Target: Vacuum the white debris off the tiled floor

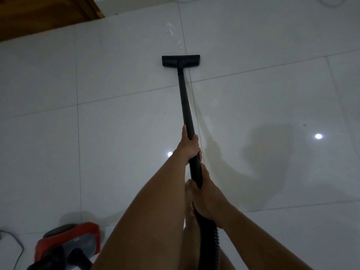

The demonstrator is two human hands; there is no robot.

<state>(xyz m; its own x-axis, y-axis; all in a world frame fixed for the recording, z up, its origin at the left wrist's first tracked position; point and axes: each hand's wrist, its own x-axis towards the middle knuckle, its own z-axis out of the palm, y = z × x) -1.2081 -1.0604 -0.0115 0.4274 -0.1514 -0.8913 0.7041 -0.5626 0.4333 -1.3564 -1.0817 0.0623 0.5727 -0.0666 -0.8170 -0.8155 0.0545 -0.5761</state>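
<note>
A black vacuum wand point(184, 100) runs from my hands out to its flat floor head point(180, 60), which lies on the pale tiled floor point(116, 75). White debris point(170, 29) is scattered just beyond the head, with a smaller patch point(179, 44) closer to it. My left hand point(189, 147) grips the wand farther up. My right hand point(204, 195) grips the wand's lower end where the ribbed hose point(212, 236) joins.
The red and grey vacuum body point(68, 240) sits on the floor at lower left, with a grey cord point(18, 248) beside it. A wooden door or cabinet point(39, 14) fills the top left corner. Ceiling lights reflect off the glossy tiles.
</note>
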